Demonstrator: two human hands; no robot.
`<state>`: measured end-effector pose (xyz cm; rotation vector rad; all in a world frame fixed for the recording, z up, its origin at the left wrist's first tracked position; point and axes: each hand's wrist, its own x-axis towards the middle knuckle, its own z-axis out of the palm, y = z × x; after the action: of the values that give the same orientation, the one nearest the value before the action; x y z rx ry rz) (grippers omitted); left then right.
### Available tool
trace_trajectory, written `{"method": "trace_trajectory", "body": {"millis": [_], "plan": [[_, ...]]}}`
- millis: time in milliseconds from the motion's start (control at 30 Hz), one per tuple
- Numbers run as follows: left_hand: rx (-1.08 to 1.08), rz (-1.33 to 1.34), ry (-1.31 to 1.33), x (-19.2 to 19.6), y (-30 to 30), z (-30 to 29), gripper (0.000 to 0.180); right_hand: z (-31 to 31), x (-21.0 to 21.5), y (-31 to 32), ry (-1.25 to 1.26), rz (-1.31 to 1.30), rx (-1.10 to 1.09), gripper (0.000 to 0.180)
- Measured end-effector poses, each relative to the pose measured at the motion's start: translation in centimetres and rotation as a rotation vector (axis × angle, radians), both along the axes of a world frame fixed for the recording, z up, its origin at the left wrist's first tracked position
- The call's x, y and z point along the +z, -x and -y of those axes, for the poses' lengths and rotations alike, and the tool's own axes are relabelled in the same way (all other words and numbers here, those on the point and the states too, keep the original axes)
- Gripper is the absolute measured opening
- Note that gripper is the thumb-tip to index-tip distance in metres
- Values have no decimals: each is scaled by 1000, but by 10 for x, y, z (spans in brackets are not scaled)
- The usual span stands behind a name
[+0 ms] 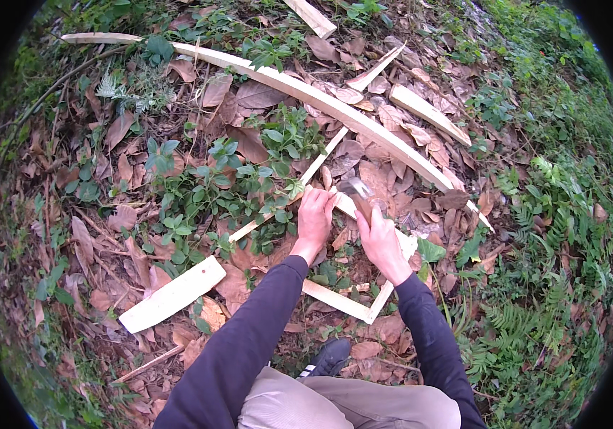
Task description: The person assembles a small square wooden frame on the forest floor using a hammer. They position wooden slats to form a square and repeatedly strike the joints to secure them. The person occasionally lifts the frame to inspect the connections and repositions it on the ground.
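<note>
My right hand is closed round the brown handle of a hammer. The hammer's metal head is just right of my left fingertips, over the upper corner of a pale wooden frame. My left hand is closed in a pinch at that corner; whatever lies between its fingers is too small or hidden to make out. A thin wooden strip slants past my left hand, from upper right to lower left. Part of the frame is covered by my hands and forearms.
Beyond my hands a long pale plank crosses the leafy ground. A short board lies at lower left. Offcuts, among them a wooden block and a split wedge, lie farther off. Ferns grow at right; my shoe is close below.
</note>
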<state>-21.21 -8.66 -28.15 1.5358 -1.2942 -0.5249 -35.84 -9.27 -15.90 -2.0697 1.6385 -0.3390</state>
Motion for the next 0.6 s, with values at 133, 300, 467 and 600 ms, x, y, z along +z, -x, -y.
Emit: {"method": "trace_trajectory", "body": {"millis": [133, 300, 467, 600], "plan": [[31, 48, 17, -4, -4, -2, 9, 0, 27, -13, -27, 155, -185, 38], [-30, 2, -65, 1, 1, -3, 10, -5, -8, 2, 9, -41, 56, 36], [9, 73, 0, -1, -2, -1, 9, -6, 13, -9, 44, 98, -66, 34], [-4, 124, 16, -3, 1, 0, 8, -8, -13, 6, 58, -139, 55, 31]]}}
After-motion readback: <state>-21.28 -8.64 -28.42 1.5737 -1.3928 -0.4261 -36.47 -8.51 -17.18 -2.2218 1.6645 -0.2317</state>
